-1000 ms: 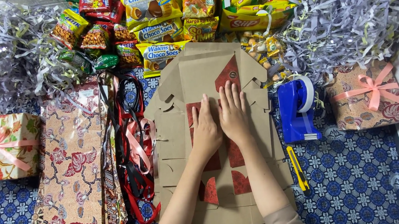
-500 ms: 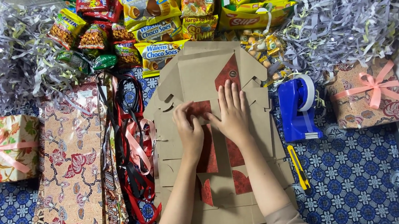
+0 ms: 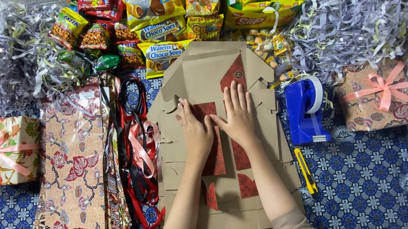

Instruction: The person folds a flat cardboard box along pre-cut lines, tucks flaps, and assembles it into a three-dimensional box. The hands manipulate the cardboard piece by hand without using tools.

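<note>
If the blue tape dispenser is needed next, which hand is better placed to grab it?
Probably the right hand: it lies flat on the flattened cardboard box on the side nearer the blue tape dispenser. The left hand would have to cross over it.

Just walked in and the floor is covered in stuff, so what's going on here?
A person is pressing both hands flat on a flattened brown cardboard box with red panels, lying on a blue patterned cloth. The left hand and right hand lie side by side near its middle. A blue tape dispenser and a yellow utility knife lie to the right, ribbons and patterned wrapping paper to the left, snack packets and shredded paper above, and a wrapped gift at each side.
</note>
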